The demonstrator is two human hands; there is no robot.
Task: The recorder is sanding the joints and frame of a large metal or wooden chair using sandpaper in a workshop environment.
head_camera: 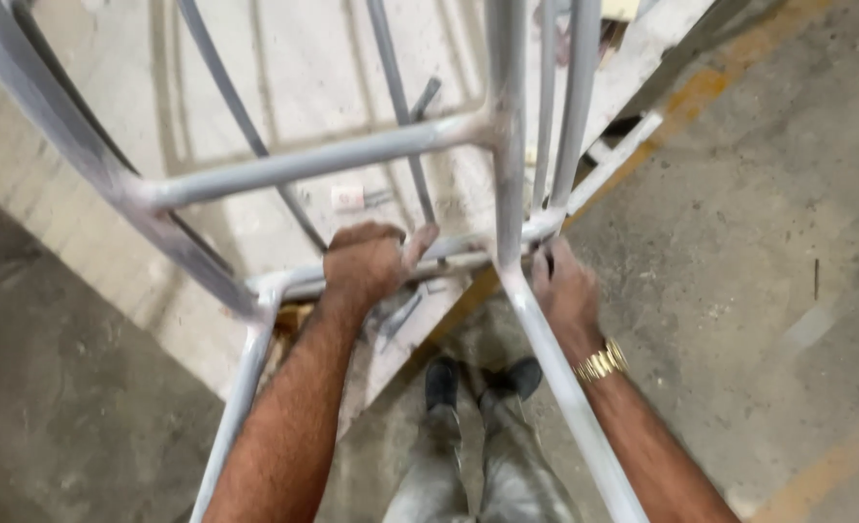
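Note:
A grey-primed metal tube frame (304, 167), like a chair skeleton, stands on the edge of a low white-dusted board (91, 223). My left hand (371, 263) is wrapped around a lower horizontal tube of the frame near its middle. My right hand (563, 289) touches the frame at the lower right corner joint, fingers against the tube; a gold watch band (601, 363) sits on that wrist. Whether the right fingers close fully round the tube is hidden.
A small white block (347, 198) and a loose grey metal piece (402, 315) lie on the board. Below are my dark shoes (480, 380) on a concrete floor (759, 281) with worn yellow lines (701, 92).

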